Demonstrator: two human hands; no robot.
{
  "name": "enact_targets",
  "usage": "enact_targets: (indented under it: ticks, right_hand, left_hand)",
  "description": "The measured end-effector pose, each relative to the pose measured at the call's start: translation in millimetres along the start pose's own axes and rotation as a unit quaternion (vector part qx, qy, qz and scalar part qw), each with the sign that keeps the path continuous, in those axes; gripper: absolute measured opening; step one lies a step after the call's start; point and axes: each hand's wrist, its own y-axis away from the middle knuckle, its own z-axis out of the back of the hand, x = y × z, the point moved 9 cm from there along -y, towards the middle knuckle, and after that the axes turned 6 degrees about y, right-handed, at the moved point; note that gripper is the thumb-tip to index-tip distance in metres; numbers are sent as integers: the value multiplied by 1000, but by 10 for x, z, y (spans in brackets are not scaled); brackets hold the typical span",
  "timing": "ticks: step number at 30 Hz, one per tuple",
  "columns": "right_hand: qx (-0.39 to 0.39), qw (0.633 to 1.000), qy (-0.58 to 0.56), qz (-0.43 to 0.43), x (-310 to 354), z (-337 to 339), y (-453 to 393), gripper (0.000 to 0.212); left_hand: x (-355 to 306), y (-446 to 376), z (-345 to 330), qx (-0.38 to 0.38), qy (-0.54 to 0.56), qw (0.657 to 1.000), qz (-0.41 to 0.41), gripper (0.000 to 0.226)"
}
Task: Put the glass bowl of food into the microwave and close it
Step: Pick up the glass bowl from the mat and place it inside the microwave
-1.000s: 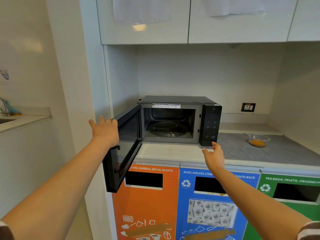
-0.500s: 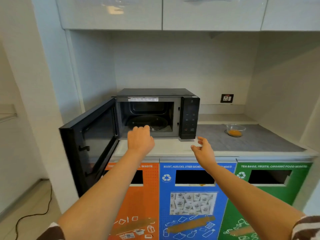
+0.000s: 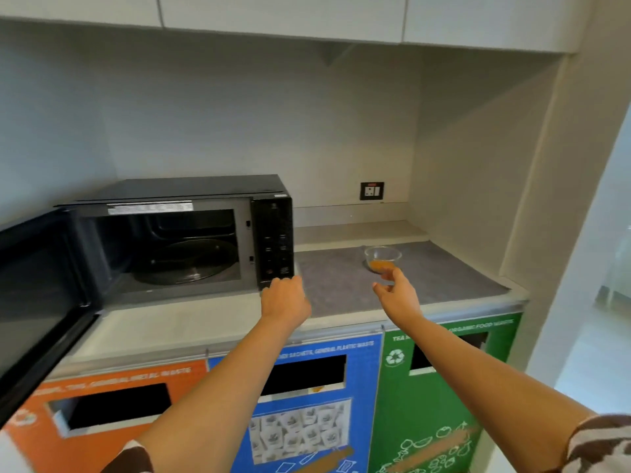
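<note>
Right hand [image 3: 397, 295]: open, fingers spread and loosely curled, holding nothing; fingertips reach the near side of the bowl, contact can't be confirmed.
Left hand [image 3: 285, 298]: knuckles up, fingers curled downward, nothing visibly held; can't tell whether it's truly closed; hovers over the counter edge just in front of the microwave's control panel.
Small clear glass bowl with orange food [image 3: 382, 258]: upright on the grey mat, right of the microwave and apart from it, not inside.
Grey rectangular counter mat [image 3: 444, 278]: lies flat on the pale beige countertop [image 3: 191, 326], right half.
Black microwave oven [image 3: 191, 233]: sits on the left of the counter, cavity exposed, round glass turntable [image 3: 187, 262] visible inside, nothing on it.
Black microwave door [image 3: 37, 295]: swung wide open to the left, hinged on the left side.
Black wall socket [image 3: 372, 191]: on back wall behind the bowl.
Orange, blue and green recycling bin fronts [image 3: 444, 404]: under the counter, below both forearms.
Sleeves: brown-and-white patterned, at the bottom edge.
</note>
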Motion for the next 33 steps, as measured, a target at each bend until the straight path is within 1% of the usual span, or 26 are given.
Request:
enact_targets:
  ticks: [3, 5, 6, 11, 15, 19, 23, 25, 28, 33]
  right_hand:
    - [-13, 1000, 10, -2, -289, 288, -312, 36]
    - [-17, 1000, 13, -11, -476, 419, -485, 39]
    - [-17, 999, 19, -19, -670, 522, -668, 41]
    - [-20, 999, 28, -40, -1013, 647, -1015, 45]
    - [-6, 998, 35, -50, -1261, 571, -1351, 44]
    - [4, 997, 44, -65, -1499, 452, -1790, 42]
    - [24, 996, 28, -84, -1704, 237, -2236, 43]
    - [30, 995, 43, -84, -1722, 175, -2329, 47]
    - [42, 995, 53, -75, -1758, 5, -2658, 56]
    - [72, 993, 52, -75, -1796, -267, -2983, 73]
  left_hand:
    - [-379, -285, -294, 19, 7, 1000, -3, 21]
    - [-579, -424, -452, 30, 16, 999, -3, 16]
    - [-772, -579, -616, 36, 20, 999, -6, 15]
    - [-1015, -900, -934, 50, 21, 998, -11, 17]
    - [-1088, -1288, -1237, 66, 29, 997, -5, 18]
    - [-1101, -1797, -1597, 89, 32, 996, 7, 31]
    - [-1032, -2339, -2034, 104, 39, 994, 19, 39]
    - [-989, -2467, -2185, 119, 44, 992, 22, 45]
    - [-904, -2820, -2406, 118, 46, 992, 24, 50]
    - [-812, -3203, -2722, 113, 58, 992, 20, 50]
